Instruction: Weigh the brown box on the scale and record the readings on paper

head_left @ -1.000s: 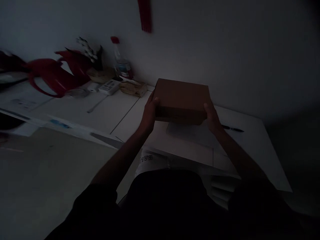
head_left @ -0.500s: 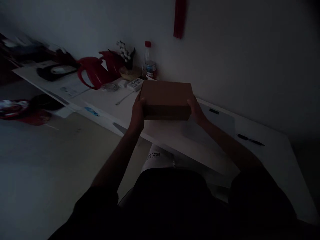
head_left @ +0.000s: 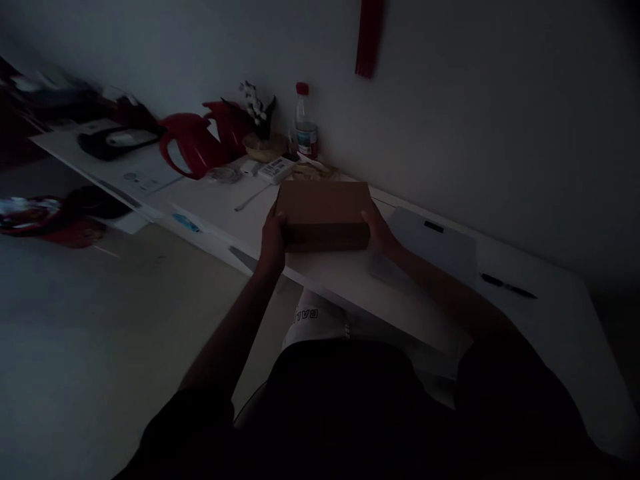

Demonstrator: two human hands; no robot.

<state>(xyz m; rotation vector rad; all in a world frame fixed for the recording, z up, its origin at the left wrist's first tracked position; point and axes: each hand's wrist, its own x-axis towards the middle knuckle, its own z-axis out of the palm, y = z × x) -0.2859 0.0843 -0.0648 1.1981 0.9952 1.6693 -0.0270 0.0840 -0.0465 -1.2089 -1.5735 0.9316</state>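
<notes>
1. The room is dim. A brown cardboard box (head_left: 324,207) sits low at the near part of the white table (head_left: 350,280), lid closed; whether its base touches the top I cannot tell.
2. The left hand (head_left: 273,241) presses the box's left end, its grip clamped on that side.
3. The right hand (head_left: 379,235) does the same at the right end, grip closed against the cardboard.
4. Behind the box, near the wall, stand a red-capped plastic bottle (head_left: 305,127) and a red jug (head_left: 193,143).
5. A black pen (head_left: 509,287) lies well off to the right.
</notes>
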